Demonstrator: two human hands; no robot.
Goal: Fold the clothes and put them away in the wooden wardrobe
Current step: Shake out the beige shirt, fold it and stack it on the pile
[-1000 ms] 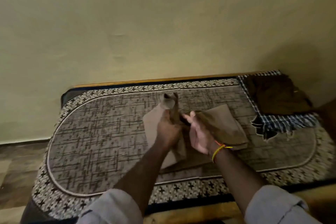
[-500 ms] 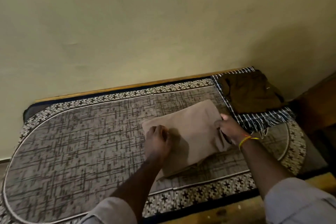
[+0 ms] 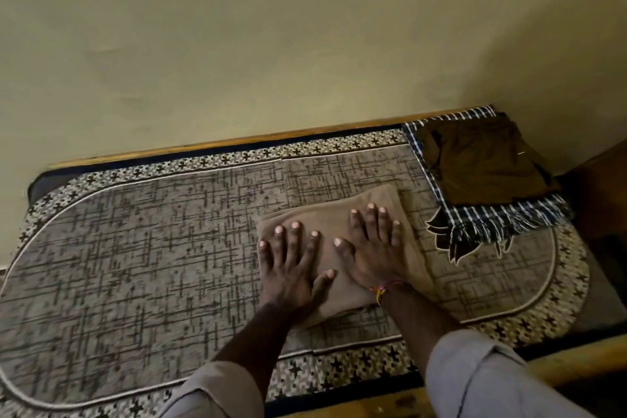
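Two bare hands lie flat, palms down and fingers spread, on top of a folded tan cloth (image 3: 339, 231). Neither hand grasps anything; both press on the fabric with open palms. The left hand (image 3: 291, 268) covers the cloth's left part, its little finger at the left edge. The right hand (image 3: 373, 248) sits just beside it on the right part, thumb angled toward the left hand without touching it. A thin band of coloured threads (image 3: 385, 288) circles the right wrist. Grey rolled sleeves (image 3: 475, 380) show on both forearms near the bottom of the view.

The cloth lies directly under the hands, a neat rectangle right of centre on a patterned mat (image 3: 135, 248) with a crosshatch middle and a bordered oval edge. The mat covers a low wooden-framed bed (image 3: 237, 142) set against a plain pale wall (image 3: 271, 44).

At the far right end of the mat, apart from the tan cloth, a dark brown folded garment (image 3: 485, 163) rests on a blue-and-white checked cloth (image 3: 502, 220) with a fringed edge.
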